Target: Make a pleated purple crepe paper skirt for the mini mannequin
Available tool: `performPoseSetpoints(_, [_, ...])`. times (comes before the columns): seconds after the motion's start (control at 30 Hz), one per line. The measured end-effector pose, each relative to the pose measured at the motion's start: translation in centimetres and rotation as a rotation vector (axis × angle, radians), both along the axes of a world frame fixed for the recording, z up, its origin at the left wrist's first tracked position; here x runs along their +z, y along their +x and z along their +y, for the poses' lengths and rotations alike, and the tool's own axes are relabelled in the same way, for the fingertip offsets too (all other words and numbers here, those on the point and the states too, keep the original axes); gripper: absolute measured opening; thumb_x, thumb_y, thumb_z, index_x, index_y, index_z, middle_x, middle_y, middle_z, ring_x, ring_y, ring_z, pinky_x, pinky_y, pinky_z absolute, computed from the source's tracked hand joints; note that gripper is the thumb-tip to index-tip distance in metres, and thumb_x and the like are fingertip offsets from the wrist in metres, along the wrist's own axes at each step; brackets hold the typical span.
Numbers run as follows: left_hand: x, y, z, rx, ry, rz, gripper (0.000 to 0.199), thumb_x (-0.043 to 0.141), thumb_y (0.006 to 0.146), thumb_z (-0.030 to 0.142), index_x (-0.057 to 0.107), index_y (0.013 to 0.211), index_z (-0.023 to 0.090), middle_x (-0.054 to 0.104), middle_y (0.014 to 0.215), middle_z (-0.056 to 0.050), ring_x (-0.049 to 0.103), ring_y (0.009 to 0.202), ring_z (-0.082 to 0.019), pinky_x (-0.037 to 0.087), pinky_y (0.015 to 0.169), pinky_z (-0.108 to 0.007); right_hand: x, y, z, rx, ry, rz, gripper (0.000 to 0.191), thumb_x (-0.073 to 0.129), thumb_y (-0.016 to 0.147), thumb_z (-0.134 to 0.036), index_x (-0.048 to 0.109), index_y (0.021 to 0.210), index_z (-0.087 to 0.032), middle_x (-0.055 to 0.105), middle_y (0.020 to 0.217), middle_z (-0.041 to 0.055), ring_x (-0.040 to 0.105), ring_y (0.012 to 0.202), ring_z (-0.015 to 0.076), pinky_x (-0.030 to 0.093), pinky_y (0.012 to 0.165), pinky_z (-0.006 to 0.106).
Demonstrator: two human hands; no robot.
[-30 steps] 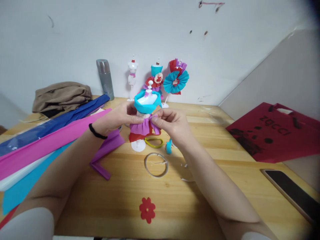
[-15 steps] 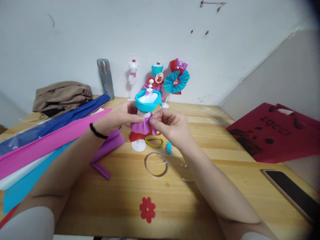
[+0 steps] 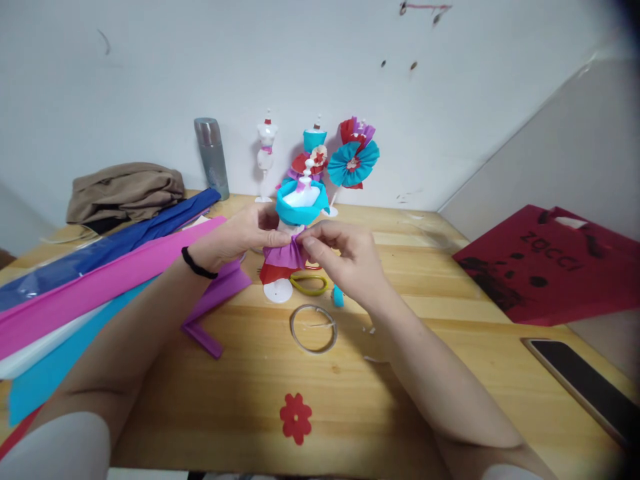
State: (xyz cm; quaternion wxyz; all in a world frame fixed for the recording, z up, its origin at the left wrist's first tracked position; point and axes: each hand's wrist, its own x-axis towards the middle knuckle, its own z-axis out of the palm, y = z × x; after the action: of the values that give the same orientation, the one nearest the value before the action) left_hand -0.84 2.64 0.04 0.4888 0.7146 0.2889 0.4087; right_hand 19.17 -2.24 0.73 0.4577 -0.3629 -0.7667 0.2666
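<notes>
A small white dress form (image 3: 303, 197) leans to the right in front of me, with a turquoise crepe paper collar (image 3: 300, 213) round its shoulders. Round its waist sits a gathered purple paper skirt (image 3: 285, 257) over a red layer (image 3: 275, 274). My left hand (image 3: 257, 230) grips the form at the waist, its thumb pressed on the skirt's top edge. With thumb and forefinger, my right hand (image 3: 337, 250) pinches the gathered edge of the purple skirt. Scissors with yellow handles (image 3: 311, 285) lie just behind the form's round base (image 3: 278, 291).
Crepe paper rolls (image 3: 115, 283) and a folded purple strip (image 3: 205, 340) lie left. A wire ring (image 3: 313, 329), turquoise roll (image 3: 339, 296) and red paper flower (image 3: 296, 419) are nearer. Behind stand decorated dress forms (image 3: 354, 163) and a flask (image 3: 211, 157); right, a red bag (image 3: 545, 267) and phone (image 3: 580, 387).
The dress form's top has tilted slightly to the right and down. Both hands stay at its waist, and the purple skirt's loose edge has been drawn in closer.
</notes>
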Motion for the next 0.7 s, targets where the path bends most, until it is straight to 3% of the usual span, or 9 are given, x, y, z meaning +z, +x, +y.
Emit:
performPoseSetpoints(0.27, [-0.2, -0.2, 0.2, 0.017, -0.028, 0.008, 0.050, 0.089, 0.066, 0.046, 0.073, 0.103, 0.016, 0.075, 0.097, -0.006, 0.068, 0.085, -0.018, 0.053, 0.074, -0.028, -0.5, -0.3, -0.1, -0.079, -0.035, 0.006, 0.018, 0.065, 0.080, -0.033, 0.064, 0.068, -0.019, 0.064, 0.060, 0.0000, 0.052, 0.053, 0.0122, 0.040, 0.053, 0.028])
performPoseSetpoints(0.4, [0.1, 0.0, 0.1, 0.021, -0.028, 0.003, 0.049, 0.089, 0.065, 0.047, 0.073, 0.099, 0.015, 0.074, 0.093, -0.005, 0.067, 0.083, -0.017, 0.053, 0.072, -0.027, -0.8, -0.4, 0.2, -0.149, 0.011, -0.012, 0.018, 0.062, 0.080, -0.028, 0.060, 0.064, -0.020, 0.060, 0.056, -0.0007, 0.048, 0.051, 0.0112, 0.037, 0.053, 0.028])
performPoseSetpoints(0.7, [-0.2, 0.1, 0.2, 0.003, -0.025, -0.023, 0.051, 0.090, 0.065, 0.044, 0.073, 0.104, 0.015, 0.074, 0.097, -0.005, 0.068, 0.087, -0.018, 0.054, 0.076, -0.027, -0.9, -0.4, 1.2, -0.165, -0.122, 0.027, 0.024, 0.065, 0.075, -0.030, 0.052, 0.057, -0.021, 0.051, 0.050, -0.0036, 0.042, 0.049, 0.0098, 0.032, 0.050, 0.026])
